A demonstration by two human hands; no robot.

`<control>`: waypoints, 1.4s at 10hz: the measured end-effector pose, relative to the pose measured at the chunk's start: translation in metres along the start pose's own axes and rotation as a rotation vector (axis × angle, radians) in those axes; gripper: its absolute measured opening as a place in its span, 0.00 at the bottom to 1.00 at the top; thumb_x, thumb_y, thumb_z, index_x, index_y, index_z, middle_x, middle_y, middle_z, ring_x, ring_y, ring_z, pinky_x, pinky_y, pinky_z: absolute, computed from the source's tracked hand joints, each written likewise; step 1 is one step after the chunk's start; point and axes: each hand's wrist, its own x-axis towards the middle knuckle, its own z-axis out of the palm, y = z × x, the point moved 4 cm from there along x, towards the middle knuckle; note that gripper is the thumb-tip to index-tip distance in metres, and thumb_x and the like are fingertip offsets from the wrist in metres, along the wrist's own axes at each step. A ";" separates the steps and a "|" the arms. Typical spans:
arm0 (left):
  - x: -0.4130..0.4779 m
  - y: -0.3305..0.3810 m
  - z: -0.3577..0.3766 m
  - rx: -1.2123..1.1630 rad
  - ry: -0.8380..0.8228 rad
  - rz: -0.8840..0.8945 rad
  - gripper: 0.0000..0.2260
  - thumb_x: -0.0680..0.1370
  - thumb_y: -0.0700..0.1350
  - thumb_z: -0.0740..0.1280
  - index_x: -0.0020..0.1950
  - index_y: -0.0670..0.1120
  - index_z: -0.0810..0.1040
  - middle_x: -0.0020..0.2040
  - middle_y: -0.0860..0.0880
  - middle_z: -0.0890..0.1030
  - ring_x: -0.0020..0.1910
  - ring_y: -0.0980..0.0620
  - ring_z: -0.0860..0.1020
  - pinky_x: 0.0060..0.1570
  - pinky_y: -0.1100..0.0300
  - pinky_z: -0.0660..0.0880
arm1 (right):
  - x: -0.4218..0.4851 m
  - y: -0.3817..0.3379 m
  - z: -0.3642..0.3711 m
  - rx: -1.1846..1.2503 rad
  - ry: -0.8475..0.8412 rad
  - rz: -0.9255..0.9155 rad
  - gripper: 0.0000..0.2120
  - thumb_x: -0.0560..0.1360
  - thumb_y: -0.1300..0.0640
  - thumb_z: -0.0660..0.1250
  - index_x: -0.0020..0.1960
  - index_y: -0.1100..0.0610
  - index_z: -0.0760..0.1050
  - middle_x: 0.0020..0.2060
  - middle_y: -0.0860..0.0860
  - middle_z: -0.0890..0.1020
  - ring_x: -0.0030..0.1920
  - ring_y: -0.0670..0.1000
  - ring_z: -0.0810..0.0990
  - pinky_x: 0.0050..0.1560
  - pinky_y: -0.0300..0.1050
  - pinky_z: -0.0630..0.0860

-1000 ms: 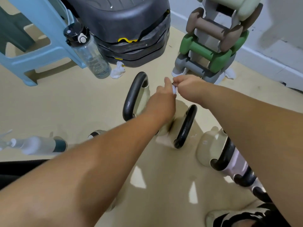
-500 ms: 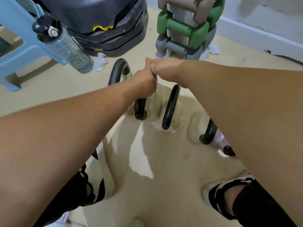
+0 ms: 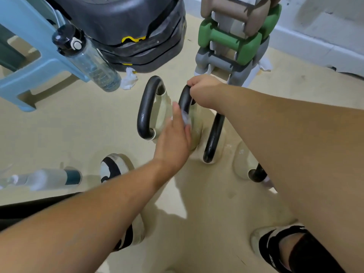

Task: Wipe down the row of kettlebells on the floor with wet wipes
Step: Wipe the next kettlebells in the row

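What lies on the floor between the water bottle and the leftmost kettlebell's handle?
A crumpled white wipe, close by the water bottle and apart from the kettlebell handle; head view shows it.

A row of kettlebells (image 3: 146,107) stands on the floor (image 3: 59,134), running centre to right. Behind it, a water bottle (image 3: 92,62) stands before a stool (image 3: 29,71) at left, a dumbbell rack (image 3: 234,40) at right, and a crumpled wipe (image 3: 128,79) just beside the bottle.

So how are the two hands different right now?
The right hand curls round the top of a kettlebell handle, while the left hand lies flatter, lower down. The left hand presses a wet wipe against that handle; the right hand has none visible. Both touch the same handle.
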 end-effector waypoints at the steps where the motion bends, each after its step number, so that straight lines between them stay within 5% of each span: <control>1: 0.041 0.010 -0.001 0.018 -0.107 -0.003 0.27 0.85 0.47 0.55 0.81 0.39 0.51 0.56 0.39 0.80 0.49 0.38 0.80 0.45 0.49 0.74 | 0.002 0.000 -0.004 -0.032 0.013 0.003 0.18 0.79 0.61 0.57 0.67 0.59 0.74 0.65 0.59 0.77 0.66 0.59 0.75 0.65 0.50 0.73; 2: 0.095 0.024 -0.004 -0.010 -0.302 -0.169 0.17 0.84 0.47 0.55 0.71 0.41 0.63 0.51 0.39 0.79 0.51 0.36 0.80 0.44 0.49 0.76 | 0.004 -0.003 -0.005 -0.153 0.001 -0.011 0.19 0.80 0.65 0.55 0.69 0.64 0.72 0.66 0.62 0.75 0.67 0.62 0.72 0.67 0.55 0.70; 3: 0.096 0.029 -0.002 0.000 -0.263 -0.186 0.14 0.83 0.45 0.55 0.69 0.44 0.62 0.46 0.43 0.74 0.48 0.37 0.80 0.34 0.51 0.72 | 0.005 -0.002 -0.006 -0.142 -0.010 -0.026 0.19 0.80 0.66 0.54 0.69 0.66 0.71 0.66 0.64 0.74 0.67 0.63 0.72 0.67 0.56 0.70; 4: 0.030 0.013 0.007 0.053 -0.052 -0.083 0.25 0.85 0.45 0.55 0.81 0.48 0.50 0.57 0.40 0.72 0.47 0.38 0.78 0.39 0.47 0.74 | 0.005 -0.002 -0.004 -0.125 -0.009 -0.018 0.18 0.81 0.66 0.53 0.68 0.67 0.71 0.66 0.64 0.74 0.67 0.64 0.72 0.67 0.56 0.69; 6: -0.043 -0.021 0.018 -0.063 0.050 0.032 0.32 0.85 0.45 0.58 0.83 0.50 0.43 0.61 0.40 0.72 0.52 0.40 0.76 0.48 0.46 0.77 | -0.004 0.001 0.001 0.039 0.014 0.001 0.20 0.76 0.64 0.55 0.67 0.64 0.72 0.64 0.62 0.76 0.66 0.63 0.72 0.67 0.55 0.71; 9: 0.030 -0.016 -0.009 0.034 -0.186 0.116 0.32 0.84 0.47 0.56 0.83 0.50 0.41 0.41 0.40 0.78 0.36 0.40 0.78 0.41 0.41 0.77 | -0.010 -0.003 0.003 -0.057 0.032 -0.028 0.21 0.78 0.61 0.56 0.70 0.56 0.69 0.65 0.57 0.75 0.62 0.59 0.75 0.62 0.53 0.75; 10: 0.027 -0.021 -0.019 0.009 -0.221 0.156 0.33 0.84 0.45 0.58 0.84 0.50 0.43 0.41 0.40 0.78 0.36 0.42 0.77 0.43 0.41 0.76 | -0.008 -0.008 0.010 -0.121 0.051 -0.051 0.17 0.78 0.56 0.57 0.65 0.55 0.72 0.60 0.56 0.77 0.56 0.58 0.76 0.52 0.48 0.75; 11: 0.021 -0.021 -0.011 -0.040 -0.186 0.112 0.33 0.84 0.45 0.58 0.84 0.52 0.44 0.45 0.41 0.77 0.40 0.42 0.77 0.44 0.43 0.76 | -0.008 -0.010 0.011 -0.188 0.050 -0.052 0.15 0.78 0.52 0.58 0.63 0.55 0.73 0.60 0.55 0.78 0.55 0.58 0.76 0.49 0.46 0.72; 13: -0.046 -0.038 0.020 -0.308 -0.032 -0.079 0.30 0.85 0.45 0.59 0.83 0.49 0.48 0.75 0.45 0.67 0.71 0.45 0.70 0.68 0.54 0.69 | -0.013 -0.003 0.008 -0.259 0.024 -0.069 0.24 0.80 0.44 0.61 0.72 0.55 0.68 0.68 0.56 0.73 0.68 0.58 0.71 0.64 0.49 0.68; 14: -0.042 -0.037 0.014 -0.282 -0.020 -0.106 0.29 0.85 0.44 0.60 0.83 0.46 0.50 0.79 0.44 0.64 0.74 0.45 0.68 0.68 0.59 0.65 | -0.006 -0.001 0.012 -0.203 0.059 -0.081 0.24 0.79 0.43 0.62 0.70 0.56 0.69 0.64 0.57 0.75 0.64 0.59 0.73 0.62 0.50 0.70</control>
